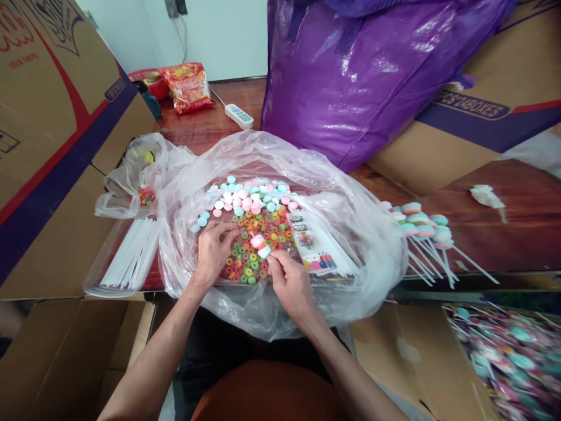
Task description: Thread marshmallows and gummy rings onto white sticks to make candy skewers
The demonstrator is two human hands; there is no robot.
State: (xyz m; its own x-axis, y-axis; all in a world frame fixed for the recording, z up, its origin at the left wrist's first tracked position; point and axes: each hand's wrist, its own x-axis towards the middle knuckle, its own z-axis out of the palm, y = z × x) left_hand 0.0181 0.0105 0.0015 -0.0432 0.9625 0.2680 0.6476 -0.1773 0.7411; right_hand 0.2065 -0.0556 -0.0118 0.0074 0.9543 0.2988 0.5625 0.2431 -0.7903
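My right hand [291, 283] pinches a candy skewer [261, 246], with pink, white and blue marshmallow pieces and an orange-red layer between them. Its stick tip points up and left. My left hand [213, 248] is closed at the left edge of the ring candies, thumb and fingertips together; whatever they hold is too small to make out. Colourful ring candies [249, 257] lie spread below both hands on a clear plastic bag [368, 228]. Behind them sit round pink and blue marshmallows [249, 202]. A printed packet [311, 248] with white sticks lies right of the rings.
White sticks [131, 254] fill a clear tray at left, below a small bag of candies [146, 196]. Finished-looking marshmallow skewers [424, 228] are piled at right. A purple bag [359, 76], cardboard boxes [56, 117] and a box of wrapped candies [517, 351] surround the table.
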